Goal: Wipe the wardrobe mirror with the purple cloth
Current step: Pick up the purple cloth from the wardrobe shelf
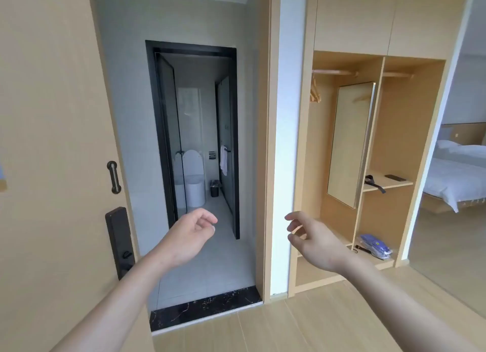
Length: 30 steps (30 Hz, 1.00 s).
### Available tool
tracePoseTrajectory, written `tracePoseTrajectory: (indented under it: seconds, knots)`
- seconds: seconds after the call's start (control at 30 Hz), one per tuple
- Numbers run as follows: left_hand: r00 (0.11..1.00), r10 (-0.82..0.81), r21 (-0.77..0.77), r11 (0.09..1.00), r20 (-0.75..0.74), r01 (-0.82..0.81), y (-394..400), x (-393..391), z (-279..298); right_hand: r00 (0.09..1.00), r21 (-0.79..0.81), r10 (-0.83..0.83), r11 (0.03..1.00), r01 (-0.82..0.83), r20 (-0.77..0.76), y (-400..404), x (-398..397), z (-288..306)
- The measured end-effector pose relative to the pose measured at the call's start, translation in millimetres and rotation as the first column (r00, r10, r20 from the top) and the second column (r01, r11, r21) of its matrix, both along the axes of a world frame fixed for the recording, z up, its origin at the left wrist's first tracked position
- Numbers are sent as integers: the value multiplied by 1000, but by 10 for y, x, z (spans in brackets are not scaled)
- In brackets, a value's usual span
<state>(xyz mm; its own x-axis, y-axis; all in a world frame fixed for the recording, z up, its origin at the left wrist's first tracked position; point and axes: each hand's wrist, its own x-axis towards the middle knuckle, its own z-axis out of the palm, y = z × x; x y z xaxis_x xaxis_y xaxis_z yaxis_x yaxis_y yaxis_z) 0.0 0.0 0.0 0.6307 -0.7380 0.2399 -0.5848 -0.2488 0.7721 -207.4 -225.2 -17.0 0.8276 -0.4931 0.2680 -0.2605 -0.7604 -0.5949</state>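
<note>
Hands first, from my remote view: my left hand is raised in front of the open bathroom doorway; its fingers are loosely curled, tips apart, gripping nothing. To the left of those fingers sit the entry door's handle and its lock plate; beyond the fingertips the toilet is visible.

My right hand is raised beside the white wall strip; its fingers are spread and slightly bent, also gripping nothing.

Up and to the right of the right-hand fingers stands the wardrobe mirror, mounted on the divider inside the open wardrobe; it is tall, narrow, metal-edged, and reflects only wood tone; I cannot tell whether it carries smears. It is well apart from both hands.

Low and to the right of the same fingers, on the wardrobe's bottom shelf, lies a crumpled purplish bundle; I judge it may be the purple cloth, though it could be a wrapped packet.

Progress assessment: nothing done. Remaining steps: obtain the cloth; approach the mirror; wipe the glass.

Far right, a bed.
</note>
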Motion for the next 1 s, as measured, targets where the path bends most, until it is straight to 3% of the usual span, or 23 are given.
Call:
tracePoseTrajectory:
  seconds: [0.2, 0.53, 0.8, 1.0]
  knots:
    - [999, -30, 93, 995, 25, 28, -482, -60, -182, 996, 17, -60, 998, 61, -62, -475, -113, -196]
    - [995, -95, 156, 984, 27, 89, -2078, -236, -298, 983, -11, -102, 995, 101, -154, -2150, -458, -185]
    - [975, -78, 420, 908, 210, -18, -3175, -32, -70, 929, -155, -108, 986, 56, -355, -3382, -732, 23]
    - [997, -62, 359, 932, 55, 39, -4117, -11, -167, 941, -147, -151, 983, 111, -301, -3951, -462, -150]
